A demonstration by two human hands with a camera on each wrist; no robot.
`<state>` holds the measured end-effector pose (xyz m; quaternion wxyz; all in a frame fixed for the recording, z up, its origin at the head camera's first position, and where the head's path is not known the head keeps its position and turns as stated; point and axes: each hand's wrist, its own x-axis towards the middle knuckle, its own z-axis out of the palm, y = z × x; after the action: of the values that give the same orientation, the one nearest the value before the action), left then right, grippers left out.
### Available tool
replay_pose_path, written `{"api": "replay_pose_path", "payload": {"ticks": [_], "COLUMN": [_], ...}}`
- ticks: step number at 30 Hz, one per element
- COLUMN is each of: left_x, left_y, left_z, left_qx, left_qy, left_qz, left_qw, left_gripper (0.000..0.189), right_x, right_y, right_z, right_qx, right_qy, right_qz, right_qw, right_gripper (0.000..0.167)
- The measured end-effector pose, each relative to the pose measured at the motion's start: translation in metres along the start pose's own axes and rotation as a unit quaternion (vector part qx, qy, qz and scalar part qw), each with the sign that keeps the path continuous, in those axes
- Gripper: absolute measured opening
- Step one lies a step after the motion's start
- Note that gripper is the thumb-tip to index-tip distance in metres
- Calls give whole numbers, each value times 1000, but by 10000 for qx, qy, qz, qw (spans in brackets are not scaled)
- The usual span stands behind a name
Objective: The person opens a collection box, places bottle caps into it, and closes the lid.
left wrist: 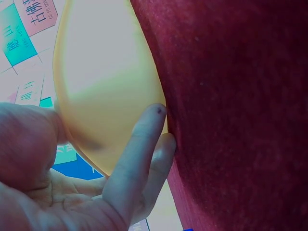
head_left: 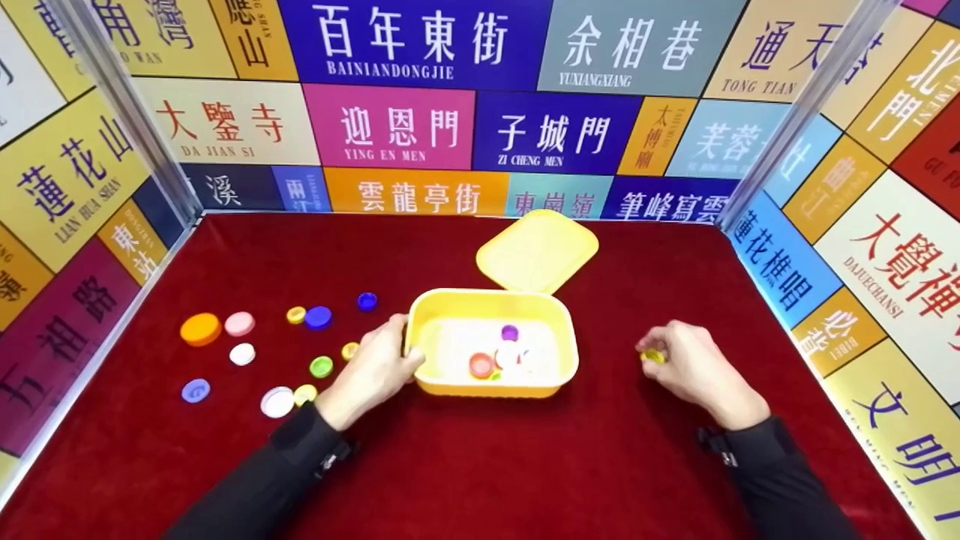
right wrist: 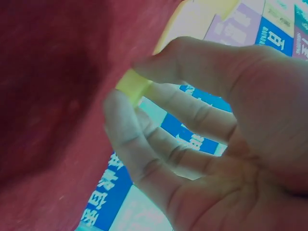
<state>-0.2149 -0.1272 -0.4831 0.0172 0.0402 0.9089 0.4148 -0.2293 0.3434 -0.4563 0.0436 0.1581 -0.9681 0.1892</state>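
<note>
My left hand (head_left: 373,369) grips the left end of a yellow plastic box (head_left: 491,391), which stands open on the table. In the left wrist view its fingers (left wrist: 137,156) lie against the box's wall. Inside the box are a purple cap (head_left: 510,332), a red-orange cap (head_left: 481,366) and a white piece partly lost in glare. Right of the box, just over the cloth, my right hand (head_left: 697,367) pinches a small yellow bottle cap (right wrist: 134,87) between thumb and fingertips.
Loose caps lie left of the box, among them an orange cap (head_left: 200,329), a pink cap (head_left: 239,324), a blue cap (head_left: 318,318) and a green cap (head_left: 321,366). The yellow lid (head_left: 538,251) lies behind the box. Printed panels (head_left: 397,124) enclose the red cloth (head_left: 487,465).
</note>
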Motion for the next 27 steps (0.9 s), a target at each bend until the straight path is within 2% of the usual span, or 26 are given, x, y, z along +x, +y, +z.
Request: {"api": "replay_pose_path", "payload": {"ticks": [7,14,21,27], "left_x": [0,0,1,2], "left_y": [-1,-1,-1,-2], "left_z": [-2,0,0,1], "left_qx": [29,-12,-43,-80], "left_qy": [44,22,63,33], "left_qz": [56,52,117,120], "left_qw": [10000,10000,9999,9999], "left_gripper": [58,58,58,58], "right_x": [24,52,70,76], "right_y": [-43,-88,-121,-134], "right_z": [-3,5,24,37], "right_qx": [241,747,929,940], "right_qy": [471,632,349,-37], "right_qz": [-621,-836,-1127,-1163], "right_qw": [9967,9917,9887,9887], "right_gripper": [17,20,21,22]}}
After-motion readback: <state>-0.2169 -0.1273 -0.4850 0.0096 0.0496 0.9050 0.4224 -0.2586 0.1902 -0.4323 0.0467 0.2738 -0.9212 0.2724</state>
